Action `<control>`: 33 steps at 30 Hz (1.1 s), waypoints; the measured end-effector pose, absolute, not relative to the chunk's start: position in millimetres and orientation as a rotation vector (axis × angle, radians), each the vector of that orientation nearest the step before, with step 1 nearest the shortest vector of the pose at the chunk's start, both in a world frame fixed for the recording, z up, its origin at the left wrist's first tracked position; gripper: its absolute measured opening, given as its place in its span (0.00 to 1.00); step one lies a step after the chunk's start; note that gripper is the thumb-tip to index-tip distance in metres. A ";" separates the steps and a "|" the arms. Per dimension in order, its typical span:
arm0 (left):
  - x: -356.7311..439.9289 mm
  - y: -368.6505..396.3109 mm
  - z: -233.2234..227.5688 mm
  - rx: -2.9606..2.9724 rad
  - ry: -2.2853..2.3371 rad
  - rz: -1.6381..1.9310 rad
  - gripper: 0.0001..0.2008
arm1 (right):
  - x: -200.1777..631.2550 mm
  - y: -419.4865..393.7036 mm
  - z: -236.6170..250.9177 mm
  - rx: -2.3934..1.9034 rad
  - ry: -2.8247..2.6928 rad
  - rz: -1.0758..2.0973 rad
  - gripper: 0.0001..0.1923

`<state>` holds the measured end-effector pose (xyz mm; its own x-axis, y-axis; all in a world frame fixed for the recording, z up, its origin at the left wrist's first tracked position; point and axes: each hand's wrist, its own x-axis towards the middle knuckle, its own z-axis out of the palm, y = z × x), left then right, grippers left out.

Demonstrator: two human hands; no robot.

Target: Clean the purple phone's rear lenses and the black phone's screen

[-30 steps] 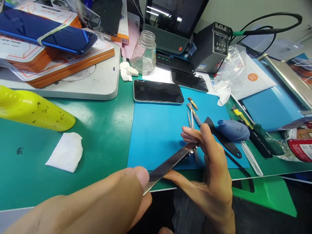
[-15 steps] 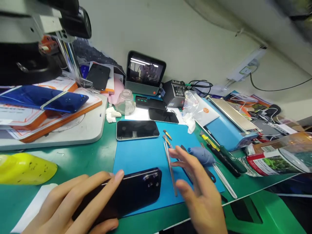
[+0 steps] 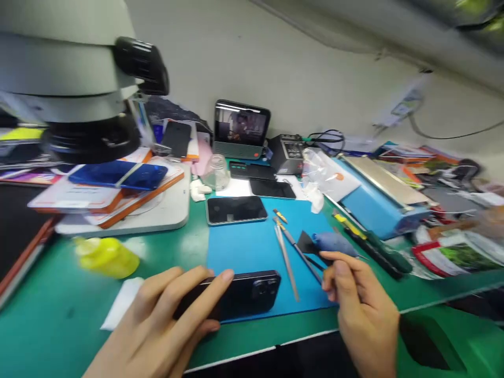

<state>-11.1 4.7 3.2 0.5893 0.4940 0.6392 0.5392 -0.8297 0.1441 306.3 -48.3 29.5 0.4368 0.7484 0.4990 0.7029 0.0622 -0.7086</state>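
My left hand (image 3: 169,315) is closed around a dark smartphone (image 3: 248,296), holding it on its long edge at the front of the blue mat (image 3: 236,247). Its back and camera lenses face me. My right hand (image 3: 360,299) is at the mat's right side with curled fingers and the index finger reaching left. Whatever is between those fingers is hidden. Just beyond it lie a dark flat-ended tool (image 3: 306,243) and a blue-grey bottle (image 3: 334,242). Tweezers (image 3: 289,262) and a thin brush (image 3: 301,252) lie between the hands. A second phone (image 3: 236,210), screen up, rests at the mat's back left.
A microscope (image 3: 90,126) overhangs the left side, above stacked boxes (image 3: 79,197). A yellow bottle (image 3: 108,257) stands at left. Behind are a glass jar (image 3: 217,172) and a display (image 3: 242,128). A green-handled tool (image 3: 380,252) and a blue machine (image 3: 389,205) are at right.
The view has shifted, bringing more of the microscope and left bench into sight. My right hand has gone from spread fingers near the tweezers to curled fingers farther right. My left hand still holds the smartphone.
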 end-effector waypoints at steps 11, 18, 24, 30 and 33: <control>-13.0 -4.7 18.6 -2.743 -1.050 -0.927 0.41 | 254.6 52.9 106.3 -1.256 -2.011 0.609 0.12; -12.6 -1.8 21.4 -2.762 -1.051 -0.953 0.37 | 167.2 138.7 125.2 -0.762 -2.515 0.953 0.23; -11.3 -2.2 19.6 -2.785 -1.033 -0.956 0.33 | 113.0 159.6 102.3 -0.455 -2.623 1.083 0.28; -11.5 -2.8 17.5 -2.773 -0.987 -0.976 0.34 | 110.0 152.5 99.2 -0.492 -2.417 1.193 0.07; -13.1 -3.4 18.3 -2.760 -0.971 -0.954 0.35 | 147.1 141.5 115.5 -0.579 -2.159 1.230 0.05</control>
<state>-13.1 -3.4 18.3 0.6089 0.5457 0.5756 0.5854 -0.7989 0.1381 147.1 141.5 115.5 -0.7366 0.6197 0.2708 0.0834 0.4806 -0.8730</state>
